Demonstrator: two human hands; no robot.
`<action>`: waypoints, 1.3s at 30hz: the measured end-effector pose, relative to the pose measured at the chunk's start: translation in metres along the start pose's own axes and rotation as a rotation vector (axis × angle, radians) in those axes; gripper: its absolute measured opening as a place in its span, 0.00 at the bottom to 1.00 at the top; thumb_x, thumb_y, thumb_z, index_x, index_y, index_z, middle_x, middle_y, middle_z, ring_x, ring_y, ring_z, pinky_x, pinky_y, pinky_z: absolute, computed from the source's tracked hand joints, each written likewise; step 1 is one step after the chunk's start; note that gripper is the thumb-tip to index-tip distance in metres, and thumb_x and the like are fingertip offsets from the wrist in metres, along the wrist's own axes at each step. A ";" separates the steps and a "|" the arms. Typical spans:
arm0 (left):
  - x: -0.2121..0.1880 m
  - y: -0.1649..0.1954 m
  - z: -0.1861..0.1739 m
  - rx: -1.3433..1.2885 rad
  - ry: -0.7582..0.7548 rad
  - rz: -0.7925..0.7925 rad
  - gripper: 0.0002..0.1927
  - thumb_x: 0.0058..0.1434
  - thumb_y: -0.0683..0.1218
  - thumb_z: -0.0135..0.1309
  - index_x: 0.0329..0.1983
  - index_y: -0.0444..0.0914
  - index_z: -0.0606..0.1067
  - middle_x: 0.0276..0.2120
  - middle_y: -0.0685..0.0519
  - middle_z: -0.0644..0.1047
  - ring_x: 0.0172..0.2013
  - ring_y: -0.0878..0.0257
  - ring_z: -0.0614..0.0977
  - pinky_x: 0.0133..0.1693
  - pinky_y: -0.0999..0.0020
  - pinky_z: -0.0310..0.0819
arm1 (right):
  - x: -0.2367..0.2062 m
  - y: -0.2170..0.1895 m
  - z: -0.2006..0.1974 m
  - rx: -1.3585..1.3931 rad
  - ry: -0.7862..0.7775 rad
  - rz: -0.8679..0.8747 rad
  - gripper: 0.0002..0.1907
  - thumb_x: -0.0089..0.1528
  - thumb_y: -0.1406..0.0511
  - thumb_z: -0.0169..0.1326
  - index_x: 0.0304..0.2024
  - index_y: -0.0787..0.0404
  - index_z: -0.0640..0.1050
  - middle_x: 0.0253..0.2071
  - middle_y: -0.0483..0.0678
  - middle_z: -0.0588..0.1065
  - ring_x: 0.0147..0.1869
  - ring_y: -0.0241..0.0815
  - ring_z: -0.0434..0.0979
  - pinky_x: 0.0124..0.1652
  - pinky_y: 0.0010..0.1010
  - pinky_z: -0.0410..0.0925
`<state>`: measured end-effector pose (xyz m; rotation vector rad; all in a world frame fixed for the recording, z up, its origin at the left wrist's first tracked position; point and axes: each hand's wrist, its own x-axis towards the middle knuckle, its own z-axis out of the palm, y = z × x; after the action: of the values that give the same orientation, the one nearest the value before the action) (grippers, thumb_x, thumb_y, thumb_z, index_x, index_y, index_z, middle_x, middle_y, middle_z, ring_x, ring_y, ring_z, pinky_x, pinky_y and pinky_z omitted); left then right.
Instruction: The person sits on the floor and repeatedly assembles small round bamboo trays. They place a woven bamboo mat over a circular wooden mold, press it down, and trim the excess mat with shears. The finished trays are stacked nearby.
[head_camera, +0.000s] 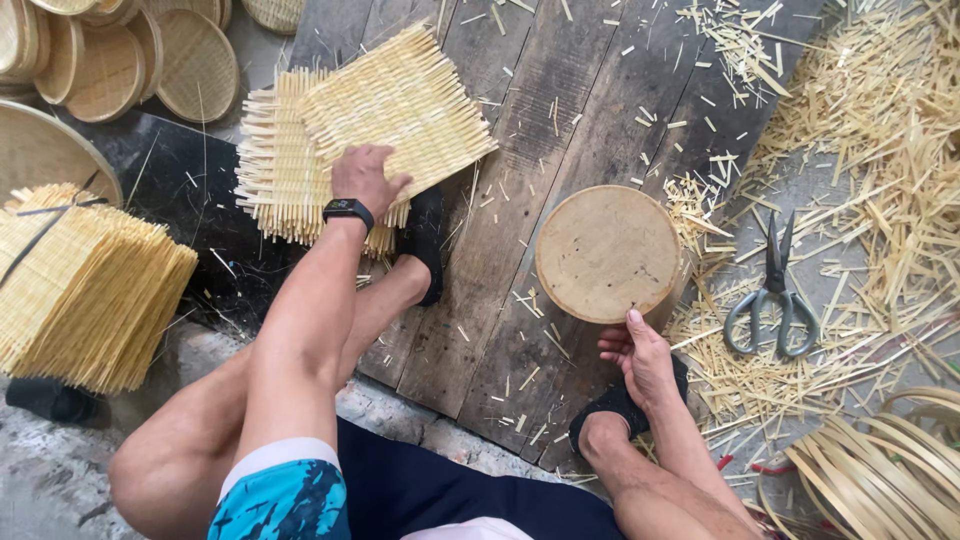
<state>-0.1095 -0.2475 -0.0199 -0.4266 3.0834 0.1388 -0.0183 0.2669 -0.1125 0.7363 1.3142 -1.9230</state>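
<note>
Two hands on dark planks (560, 110): left hand (365, 178) grip flat on woven mats (360, 130), right hand (640, 355) thumb touching round block (607, 252).

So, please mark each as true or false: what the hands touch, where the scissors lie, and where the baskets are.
1. The left hand rests on a woven bamboo mat. True.
2. The right hand holds the scissors. False: it touches the round wooden disc; the scissors lie apart on bamboo scraps.
3. The disc lies on dark wooden planks. True.
4. Round woven baskets are stacked at bottom right. False: top left.
</note>
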 end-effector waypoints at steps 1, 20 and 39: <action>-0.001 -0.001 -0.002 0.071 -0.021 0.011 0.33 0.44 0.62 0.70 0.51 0.42 0.80 0.47 0.47 0.81 0.50 0.48 0.79 0.50 0.50 0.72 | 0.000 0.000 0.000 -0.001 0.001 0.007 0.23 0.68 0.51 0.52 0.43 0.66 0.77 0.36 0.53 0.78 0.38 0.46 0.80 0.37 0.37 0.73; -0.002 -0.027 -0.030 0.237 -0.018 0.203 0.15 0.73 0.39 0.48 0.30 0.42 0.78 0.24 0.47 0.78 0.25 0.58 0.79 0.30 0.63 0.73 | -0.006 0.002 -0.003 -0.013 0.001 0.013 0.23 0.69 0.52 0.51 0.48 0.67 0.75 0.38 0.55 0.77 0.39 0.47 0.79 0.39 0.38 0.73; -0.138 0.190 -0.015 -0.390 -0.040 0.965 0.22 0.56 0.47 0.62 0.54 0.37 0.74 0.51 0.47 0.77 0.53 0.54 0.75 0.55 0.51 0.66 | 0.004 -0.080 -0.019 -0.236 0.149 -0.366 0.12 0.63 0.72 0.61 0.48 0.67 0.77 0.41 0.47 0.79 0.40 0.33 0.77 0.42 0.25 0.72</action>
<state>-0.0287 -0.0300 0.0165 1.0653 2.8978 0.7347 -0.0831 0.3048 -0.0775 0.5571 1.8365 -1.9683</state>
